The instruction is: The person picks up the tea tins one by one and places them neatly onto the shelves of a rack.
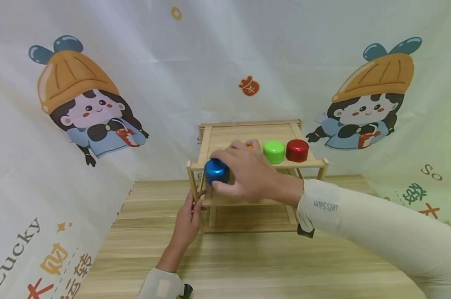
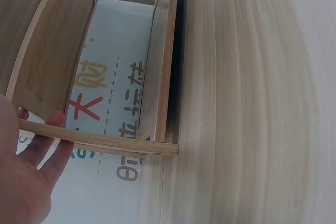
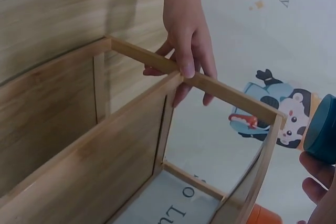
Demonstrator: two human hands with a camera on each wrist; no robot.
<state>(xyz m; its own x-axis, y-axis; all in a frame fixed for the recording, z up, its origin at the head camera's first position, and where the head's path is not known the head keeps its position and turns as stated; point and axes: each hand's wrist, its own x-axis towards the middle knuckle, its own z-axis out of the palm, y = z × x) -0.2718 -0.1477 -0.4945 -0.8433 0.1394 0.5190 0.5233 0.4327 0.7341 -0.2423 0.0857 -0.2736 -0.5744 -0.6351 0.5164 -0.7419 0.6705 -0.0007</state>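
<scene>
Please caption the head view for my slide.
Right hand grips blue cup at wooden rack; left hand holds its post.

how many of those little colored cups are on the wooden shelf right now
4, though one is mostly hidden. The blue cup is in the right hand at the top shelf's front left; an orange cup peeks behind that hand; the green cup and red cup stand to the right.

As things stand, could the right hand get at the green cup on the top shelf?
Probably yes: the green cup stands uncovered beside the right hand, though that hand already grips the blue cup.
</scene>
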